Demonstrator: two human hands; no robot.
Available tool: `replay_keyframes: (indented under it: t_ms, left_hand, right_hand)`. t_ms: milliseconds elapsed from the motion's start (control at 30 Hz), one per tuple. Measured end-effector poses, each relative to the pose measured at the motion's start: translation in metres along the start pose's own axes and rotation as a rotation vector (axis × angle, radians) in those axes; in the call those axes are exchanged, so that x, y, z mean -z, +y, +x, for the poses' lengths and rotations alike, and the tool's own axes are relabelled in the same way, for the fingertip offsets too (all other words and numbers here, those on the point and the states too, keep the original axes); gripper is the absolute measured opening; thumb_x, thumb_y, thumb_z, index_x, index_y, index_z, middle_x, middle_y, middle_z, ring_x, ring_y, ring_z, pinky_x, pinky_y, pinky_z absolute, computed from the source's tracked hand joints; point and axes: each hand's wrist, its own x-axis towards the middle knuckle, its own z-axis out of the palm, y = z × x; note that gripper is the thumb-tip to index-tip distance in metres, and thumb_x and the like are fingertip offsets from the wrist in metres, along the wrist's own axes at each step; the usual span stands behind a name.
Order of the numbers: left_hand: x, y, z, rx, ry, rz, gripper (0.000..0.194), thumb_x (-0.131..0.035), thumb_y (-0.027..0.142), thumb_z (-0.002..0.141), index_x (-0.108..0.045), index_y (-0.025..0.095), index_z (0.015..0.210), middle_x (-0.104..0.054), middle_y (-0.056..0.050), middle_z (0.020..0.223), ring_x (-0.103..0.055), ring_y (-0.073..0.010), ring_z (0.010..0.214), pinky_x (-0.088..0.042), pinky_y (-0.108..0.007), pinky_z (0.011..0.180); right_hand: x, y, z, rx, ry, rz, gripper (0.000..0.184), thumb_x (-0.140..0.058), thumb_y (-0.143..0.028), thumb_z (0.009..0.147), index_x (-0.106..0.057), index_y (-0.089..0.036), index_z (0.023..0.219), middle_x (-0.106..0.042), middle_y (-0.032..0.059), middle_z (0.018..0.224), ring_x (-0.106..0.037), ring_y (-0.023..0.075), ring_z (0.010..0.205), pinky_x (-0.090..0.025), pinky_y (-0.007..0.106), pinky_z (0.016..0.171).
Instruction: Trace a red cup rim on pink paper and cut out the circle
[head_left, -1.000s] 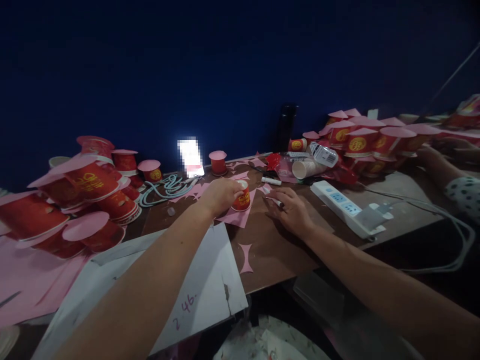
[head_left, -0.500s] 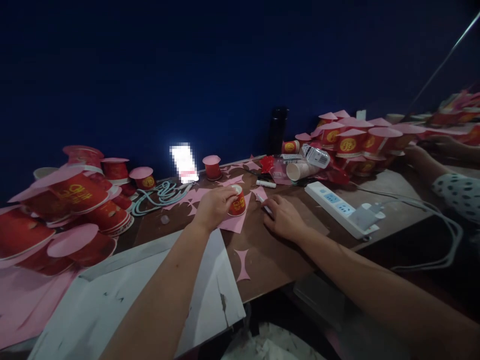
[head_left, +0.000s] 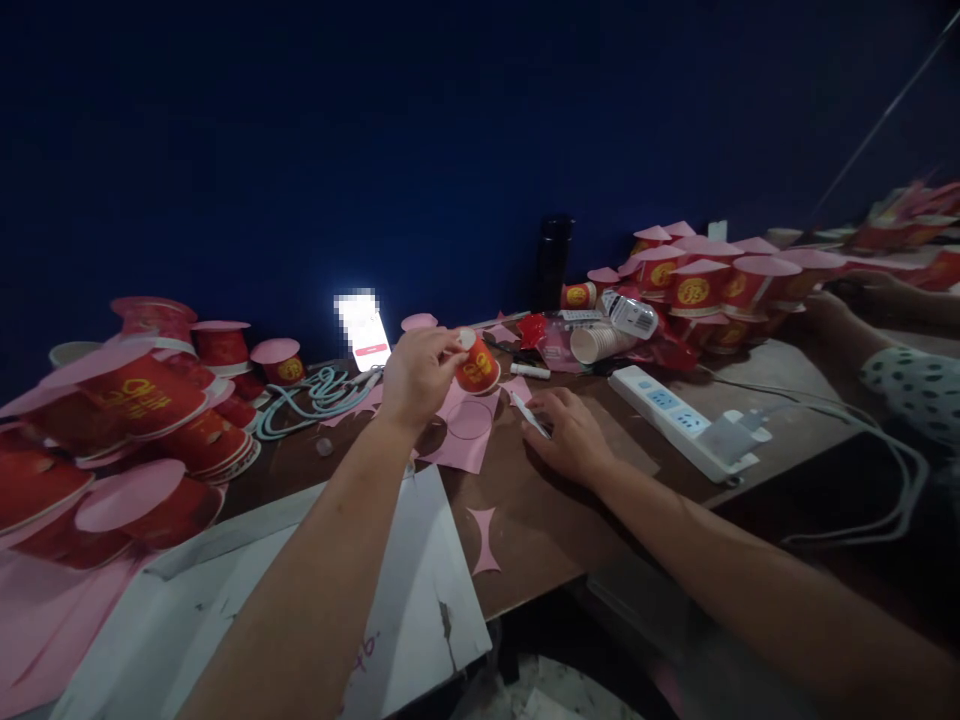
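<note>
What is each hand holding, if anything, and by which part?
The left hand pinches the red cup by its narrow white-ended top; the right hand holds the white pen toward its nearer end.

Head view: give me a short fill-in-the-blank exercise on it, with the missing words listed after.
The left hand holds a ____ cup.
The right hand holds a pen whose barrel is ____.
The outline drawn on the pink sheet is a ____.
In the picture, the power strip lies to the ____ of the right hand.
Missing words: red; white; circle; right.
</note>
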Motion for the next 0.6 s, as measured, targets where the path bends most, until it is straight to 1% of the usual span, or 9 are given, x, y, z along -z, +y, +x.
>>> replay_keyframes:
  t_ms: [67, 100, 200, 300, 367, 500, 600]
  left_hand:
    - [-0.004, 0.0, 0.016, -0.03, 0.005, 0.048, 0.013, -0.058, 0.027, 0.084, -0.07, 0.022, 0.084, -0.069, -0.004, 0.105, -0.056, -0.0206, 0.103, -0.041, -0.038, 0.092]
    - [-0.009, -0.001, 0.024, -0.041, -0.01, 0.072, 0.013, -0.058, 0.027, 0.084, -0.07, 0.023, 0.083, -0.068, -0.003, 0.105, -0.055, -0.0205, 0.101, -0.04, -0.038, 0.092]
    - [-0.031, -0.005, 0.04, -0.03, -0.067, 0.166, 0.013, -0.058, 0.027, 0.083, -0.07, 0.021, 0.083, -0.068, -0.005, 0.098, -0.054, -0.0216, 0.096, -0.04, -0.038, 0.089]
    - [-0.054, -0.009, 0.052, -0.011, -0.106, 0.253, 0.017, -0.055, 0.028, 0.084, -0.071, 0.022, 0.086, -0.067, -0.007, 0.097, -0.052, -0.0228, 0.093, -0.041, -0.037, 0.084]
    - [-0.066, -0.011, 0.059, -0.008, -0.138, 0.295, 0.019, -0.054, 0.03, 0.085, -0.072, 0.022, 0.085, -0.066, -0.008, 0.094, -0.052, -0.0231, 0.09, -0.041, -0.037, 0.081]
    - [-0.079, -0.013, 0.073, -0.01, -0.2, 0.37, 0.024, -0.05, 0.029, 0.086, -0.072, 0.021, 0.085, -0.065, -0.01, 0.092, -0.052, -0.0236, 0.088, -0.041, -0.036, 0.077]
    - [-0.085, -0.014, 0.078, 0.012, -0.234, 0.357, 0.024, -0.049, 0.029, 0.086, -0.072, 0.02, 0.085, -0.065, -0.01, 0.093, -0.053, -0.0243, 0.09, -0.041, -0.037, 0.078]
  right_hand:
    - [0.0, 0.0, 0.0, -0.006, 0.001, -0.002, 0.023, -0.057, -0.028, 0.082, -0.062, -0.017, 0.102, -0.06, 0.0113, 0.104, -0.056, 0.0247, 0.098, -0.044, 0.037, 0.089]
    - [0.0, 0.0, 0.0, -0.006, 0.0, -0.006, 0.022, -0.055, -0.026, 0.083, -0.062, -0.017, 0.102, -0.06, 0.0112, 0.103, -0.056, 0.0244, 0.097, -0.045, 0.037, 0.088]
    - [-0.001, 0.001, 0.0, -0.012, 0.0, -0.019, 0.02, -0.054, -0.024, 0.084, -0.062, -0.018, 0.1, -0.06, 0.0106, 0.098, -0.056, 0.0241, 0.094, -0.045, 0.037, 0.086]
    - [0.0, 0.001, 0.001, 0.024, -0.012, -0.011, 0.016, -0.053, -0.022, 0.083, -0.061, -0.018, 0.097, -0.06, 0.0101, 0.096, -0.055, 0.0235, 0.094, -0.044, 0.035, 0.085]
    - [-0.001, 0.001, 0.001, 0.033, -0.019, -0.007, 0.017, -0.053, -0.021, 0.083, -0.061, -0.018, 0.097, -0.059, 0.0105, 0.096, -0.055, 0.0235, 0.092, -0.044, 0.034, 0.083]
    - [-0.002, 0.001, 0.002, 0.031, -0.006, -0.005, 0.016, -0.052, -0.02, 0.083, -0.06, -0.018, 0.097, -0.059, 0.0106, 0.095, -0.055, 0.0237, 0.092, -0.044, 0.035, 0.082]
    - [-0.002, 0.001, 0.003, 0.027, -0.012, -0.004, 0.016, -0.052, -0.019, 0.083, -0.06, -0.018, 0.096, -0.059, 0.0107, 0.095, -0.055, 0.0238, 0.092, -0.044, 0.035, 0.082]
